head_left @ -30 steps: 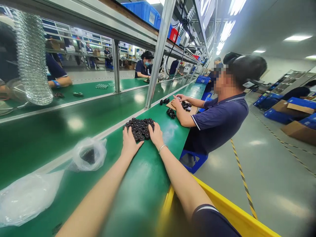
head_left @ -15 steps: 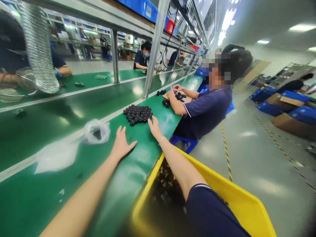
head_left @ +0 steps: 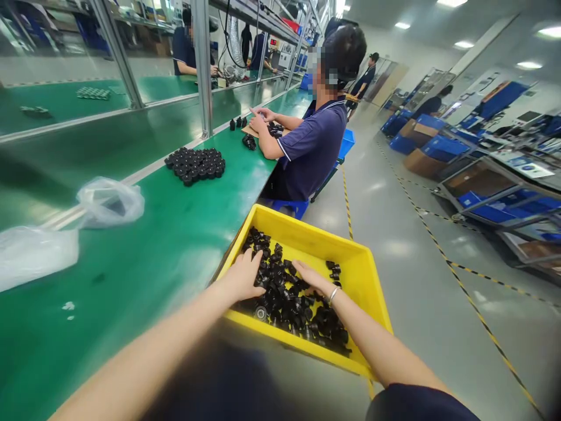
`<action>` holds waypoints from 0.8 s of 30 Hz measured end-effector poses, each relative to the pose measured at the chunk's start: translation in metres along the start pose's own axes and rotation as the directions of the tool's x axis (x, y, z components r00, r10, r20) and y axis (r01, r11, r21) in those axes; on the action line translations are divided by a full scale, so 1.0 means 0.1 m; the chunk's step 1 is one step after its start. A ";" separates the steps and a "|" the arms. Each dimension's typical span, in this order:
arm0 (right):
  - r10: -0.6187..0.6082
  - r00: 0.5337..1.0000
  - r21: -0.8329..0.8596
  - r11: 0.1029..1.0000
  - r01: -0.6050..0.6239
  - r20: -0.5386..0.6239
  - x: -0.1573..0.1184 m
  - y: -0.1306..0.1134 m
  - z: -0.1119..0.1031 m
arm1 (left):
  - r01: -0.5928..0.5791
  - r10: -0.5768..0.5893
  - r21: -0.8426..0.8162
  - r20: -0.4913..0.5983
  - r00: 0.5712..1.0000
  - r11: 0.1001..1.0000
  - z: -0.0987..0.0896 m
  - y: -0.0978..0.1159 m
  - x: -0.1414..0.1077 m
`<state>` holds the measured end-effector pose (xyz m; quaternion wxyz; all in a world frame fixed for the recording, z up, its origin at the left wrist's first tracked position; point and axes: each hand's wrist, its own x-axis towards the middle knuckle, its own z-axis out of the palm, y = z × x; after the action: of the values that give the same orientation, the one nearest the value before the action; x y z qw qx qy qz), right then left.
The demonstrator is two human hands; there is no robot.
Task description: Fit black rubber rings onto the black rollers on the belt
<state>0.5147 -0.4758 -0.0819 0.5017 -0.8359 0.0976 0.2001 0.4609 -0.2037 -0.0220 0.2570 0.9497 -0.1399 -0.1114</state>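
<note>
Inside the one yellow bin [head_left: 315,238] lie dozens of stubby black cylindrical parts [head_left: 280,286], too heaped to count, one by the near wall showing a silvery ringed face. Among them, my left hand [head_left: 243,275] has its thumb parted from its fingers; my right hand [head_left: 313,278] has fingers pressed together, its underside hidden, so I can't tell whether it grips anything. Left of the bin lie two plastic bags [head_left: 127,199] and one cluster of round black pieces [head_left: 195,165].
</note>
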 end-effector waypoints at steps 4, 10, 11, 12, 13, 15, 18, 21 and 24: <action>0.220 0.961 0.140 0.959 -0.244 0.170 0.02 0.04 0.28 | 0.211 -0.217 0.054 0.170 0.961 0.976 0.40 -0.05 0.30; 0.304 0.832 0.302 0.829 -0.471 0.464 0.05 -0.06 0.51 | 0.391 -0.382 0.042 0.326 0.865 0.920 0.55 -0.15 0.44; 0.307 0.816 0.326 0.804 -0.498 0.489 0.05 -0.06 0.56 | 0.410 -0.397 0.032 0.332 0.856 0.911 0.55 -0.14 0.44; 0.310 0.805 0.352 0.778 -0.520 0.506 0.05 -0.06 0.62 | 0.429 -0.410 0.022 0.338 0.847 0.903 0.53 -0.12 0.43; 0.311 0.798 0.379 0.753 -0.538 0.516 0.05 -0.05 0.68 | 0.446 -0.422 0.009 0.343 0.839 0.895 0.52 -0.10 0.42; 0.312 0.796 0.437 0.704 -0.560 0.519 0.05 -0.05 0.81 | 0.476 -0.441 -0.019 0.347 0.828 0.879 0.47 -0.07 0.41; 0.307 0.809 0.521 0.639 -0.566 0.502 0.04 -0.05 0.96 | 0.513 -0.467 -0.068 0.328 0.821 0.855 0.40 -0.03 0.38; 0.279 0.823 0.592 0.584 -0.555 0.495 0.02 -0.07 1.02 | 0.539 -0.491 -0.129 0.280 0.825 0.833 0.38 -0.01 0.37; 0.221 0.840 0.661 0.532 -0.529 0.495 -0.02 -0.09 1.04 | 0.557 -0.521 -0.190 0.207 0.828 0.809 0.42 0.02 0.38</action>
<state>0.4914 -0.3800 -0.1175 0.7639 -0.4428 0.2633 0.3885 0.4843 -0.2368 -0.0612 0.3177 0.9008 0.1322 -0.2648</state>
